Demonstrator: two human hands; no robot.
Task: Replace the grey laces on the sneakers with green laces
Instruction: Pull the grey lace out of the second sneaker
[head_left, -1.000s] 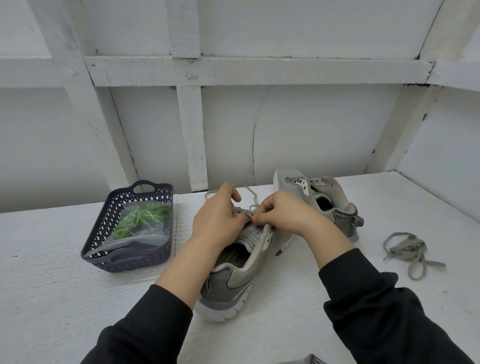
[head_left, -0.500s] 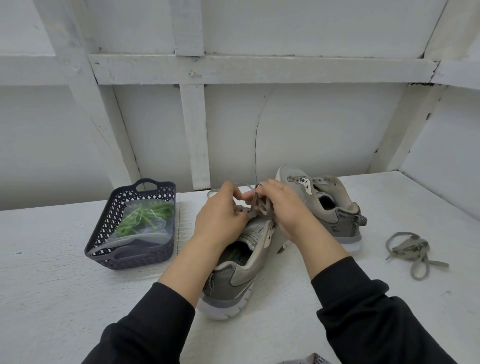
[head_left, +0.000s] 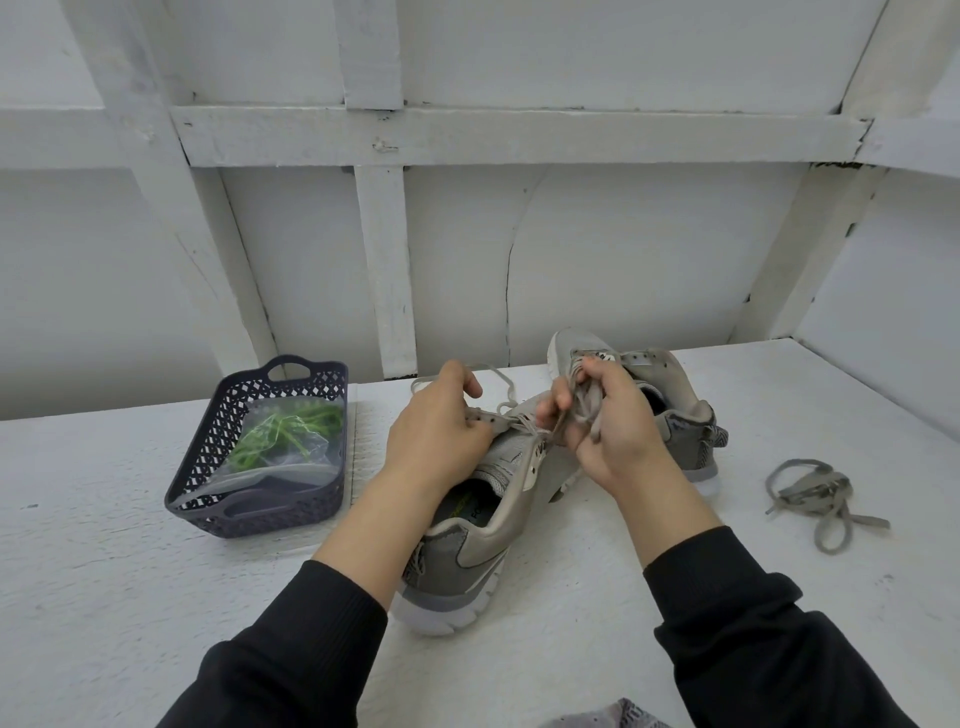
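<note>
- The near sneaker (head_left: 483, 525) stands on the white table (head_left: 104, 571), in the middle of the view. Its heel points toward the person and its toe points away.
- A grey lace (head_left: 524, 423) is still threaded through its upper eyelets. One slack loop trails onto the table behind the toe.
- The far sneaker (head_left: 670, 395) sits just behind and to the right. It has no lace, and its toe is near the wall (head_left: 571, 260).
- Bare tabletop lies open in front of the near sneaker and on both sides of it. The table ends at the wall behind and at a side panel on the right.
- The right hand (head_left: 608, 426) hovers over the near sneaker's toe, palm turned left. Its fingers are curled tight round a bunch of the grey lace.
- The left hand (head_left: 441, 431) lies over the near sneaker's left side, knuckles up. Its curled fingers grip the eyelet edge.
- Both forearms reach forward from black sleeves (head_left: 753, 649) at the bottom of the view.
- A loose grey lace (head_left: 815, 493) lies in a tangle on the table, well apart to the right.
- A dark openwork basket (head_left: 249, 514) stands to the left, near the sneaker but apart from it.
- Inside it is a clear plastic bag (head_left: 306, 462) holding the green laces (head_left: 291, 431).
</note>
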